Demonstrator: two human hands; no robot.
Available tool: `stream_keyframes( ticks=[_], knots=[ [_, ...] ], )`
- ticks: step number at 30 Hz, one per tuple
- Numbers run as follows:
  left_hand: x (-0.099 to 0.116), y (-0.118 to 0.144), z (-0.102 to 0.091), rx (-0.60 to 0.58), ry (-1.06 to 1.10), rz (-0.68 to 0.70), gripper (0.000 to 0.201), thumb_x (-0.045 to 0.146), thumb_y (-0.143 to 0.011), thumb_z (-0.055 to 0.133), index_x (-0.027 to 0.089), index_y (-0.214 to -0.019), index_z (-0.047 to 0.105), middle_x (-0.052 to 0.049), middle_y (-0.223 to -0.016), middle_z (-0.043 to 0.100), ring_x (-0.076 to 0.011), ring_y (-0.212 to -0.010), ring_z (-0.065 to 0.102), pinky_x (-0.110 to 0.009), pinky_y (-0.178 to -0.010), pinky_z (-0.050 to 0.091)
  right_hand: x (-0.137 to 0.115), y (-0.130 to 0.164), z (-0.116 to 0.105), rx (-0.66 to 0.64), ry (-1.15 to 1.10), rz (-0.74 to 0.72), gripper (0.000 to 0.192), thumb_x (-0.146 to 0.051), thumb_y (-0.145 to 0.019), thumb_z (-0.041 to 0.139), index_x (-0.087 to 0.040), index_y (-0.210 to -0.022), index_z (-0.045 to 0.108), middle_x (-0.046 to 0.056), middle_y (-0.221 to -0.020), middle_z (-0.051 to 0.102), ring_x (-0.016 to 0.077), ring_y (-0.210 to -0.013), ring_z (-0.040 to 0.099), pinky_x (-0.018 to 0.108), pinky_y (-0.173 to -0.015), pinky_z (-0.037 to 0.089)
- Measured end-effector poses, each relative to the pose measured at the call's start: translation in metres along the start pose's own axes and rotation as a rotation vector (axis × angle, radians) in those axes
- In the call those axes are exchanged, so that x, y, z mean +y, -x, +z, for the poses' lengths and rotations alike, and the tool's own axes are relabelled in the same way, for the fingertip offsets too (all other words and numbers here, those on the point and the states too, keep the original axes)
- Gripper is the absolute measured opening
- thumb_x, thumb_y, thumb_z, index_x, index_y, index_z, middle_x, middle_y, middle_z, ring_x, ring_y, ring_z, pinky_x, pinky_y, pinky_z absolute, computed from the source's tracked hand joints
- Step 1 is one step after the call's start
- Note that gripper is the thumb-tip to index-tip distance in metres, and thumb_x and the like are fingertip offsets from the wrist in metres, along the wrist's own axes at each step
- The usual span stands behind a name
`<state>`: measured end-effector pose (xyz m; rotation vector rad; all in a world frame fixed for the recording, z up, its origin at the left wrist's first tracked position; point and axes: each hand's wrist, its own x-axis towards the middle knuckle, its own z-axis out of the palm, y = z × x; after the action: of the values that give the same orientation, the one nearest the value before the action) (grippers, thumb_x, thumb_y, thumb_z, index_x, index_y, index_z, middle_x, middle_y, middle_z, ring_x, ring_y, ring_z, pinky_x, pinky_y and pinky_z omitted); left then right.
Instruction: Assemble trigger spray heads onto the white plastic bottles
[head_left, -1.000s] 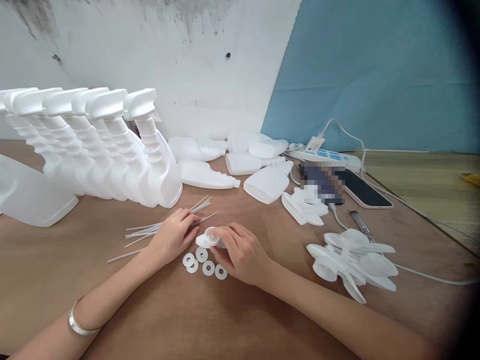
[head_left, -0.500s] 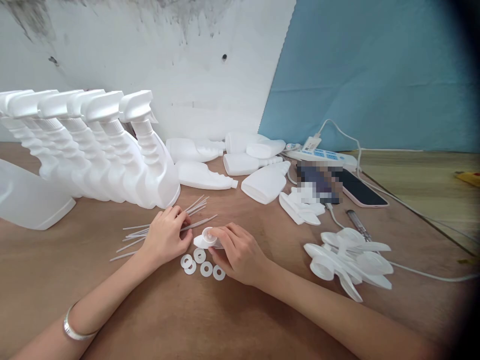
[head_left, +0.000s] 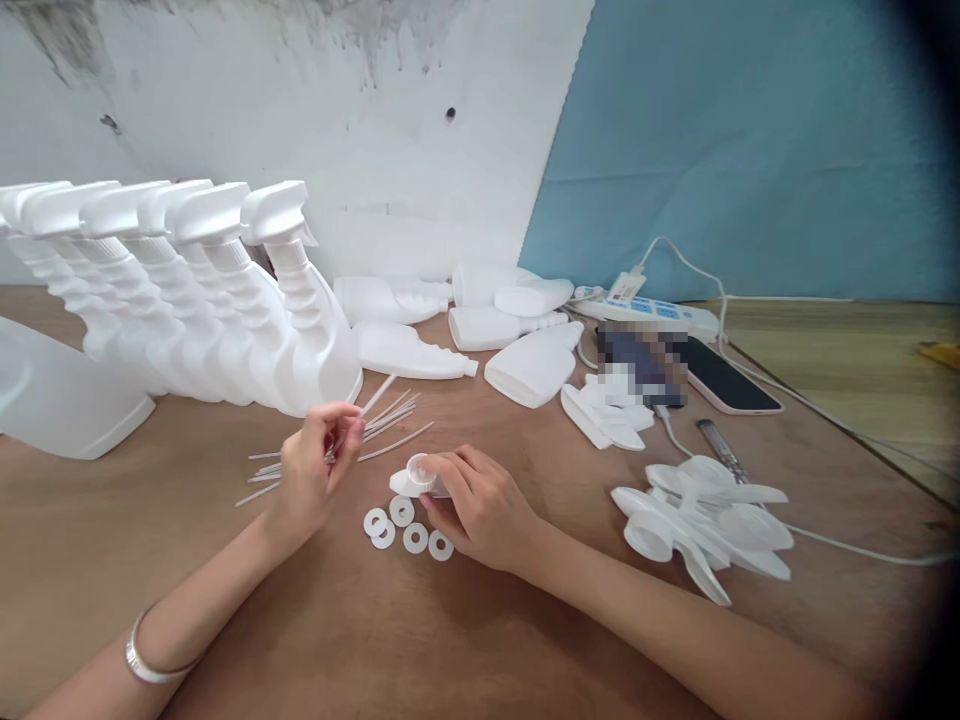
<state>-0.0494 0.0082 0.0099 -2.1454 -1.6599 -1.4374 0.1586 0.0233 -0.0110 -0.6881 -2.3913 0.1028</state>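
While the left hand [head_left: 311,470] pinches one thin tube [head_left: 373,394] left of centre, the right hand [head_left: 480,505] grips a spray cap [head_left: 415,477]. White washers [head_left: 405,527] lie just below.

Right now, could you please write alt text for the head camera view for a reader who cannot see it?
A person's left hand pinches one thin white dip tube lifted from a pile of tubes, while the right hand holds a white spray trigger head on a brown table. Four white washers lie below; assembled spray bottles stand behind.

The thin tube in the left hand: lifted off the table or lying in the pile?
Lifted: the left hand pinches one thin tube angled upward, above the pile of tubes.
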Motion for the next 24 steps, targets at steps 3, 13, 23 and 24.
stream_keyframes(
  ticks=[3, 13, 23, 24],
  knots=[
    [0.001, -0.004, -0.005, 0.260, 0.191, -0.058, 0.013, 0.021, -0.081, 0.054, 0.017, -0.093, 0.051, 0.004, -0.064, 0.052, -0.0063, -0.051, 0.047, -0.019, -0.049, 0.040, 0.000, 0.000, 0.000, -0.003, 0.000, -0.001, 0.025, -0.019, -0.082, 0.046, -0.013, -0.107, 0.047, 0.006, -0.087, 0.062, 0.0163, -0.070, 0.046, 0.029, -0.062, 0.040],
    [0.028, -0.034, -0.008, 0.519, 0.765, -0.073, 0.008, 0.026, -0.087, 0.045, 0.021, -0.084, 0.052, 0.005, -0.053, 0.036, -0.0079, -0.044, 0.037, -0.023, -0.042, 0.034, 0.001, 0.000, 0.000, -0.006, 0.001, -0.002, 0.026, -0.019, -0.083, 0.045, -0.013, -0.107, 0.046, 0.006, -0.087, 0.061, 0.0166, -0.072, 0.047, 0.029, -0.064, 0.040],
    [-0.001, -0.011, 0.004, 0.074, 0.415, -0.251, 0.021, 0.029, -0.089, 0.039, 0.018, -0.076, 0.050, 0.001, -0.064, 0.046, -0.0097, -0.059, 0.045, -0.023, -0.057, 0.038, 0.000, 0.000, 0.000, 0.015, 0.014, -0.001, 0.023, -0.020, -0.082, 0.045, -0.013, -0.104, 0.048, 0.006, -0.084, 0.061, 0.0167, -0.070, 0.046, 0.029, -0.061, 0.040],
    [-0.002, -0.012, 0.003, 0.041, 0.363, -0.216, 0.023, 0.028, -0.089, 0.038, 0.018, -0.073, 0.050, 0.001, -0.065, 0.047, -0.0099, -0.060, 0.045, -0.023, -0.058, 0.038, 0.000, 0.001, 0.000, 0.010, 0.012, 0.001, 0.023, -0.019, -0.082, 0.045, -0.013, -0.104, 0.048, 0.006, -0.085, 0.061, 0.0168, -0.071, 0.046, 0.029, -0.062, 0.041]
  ],
)
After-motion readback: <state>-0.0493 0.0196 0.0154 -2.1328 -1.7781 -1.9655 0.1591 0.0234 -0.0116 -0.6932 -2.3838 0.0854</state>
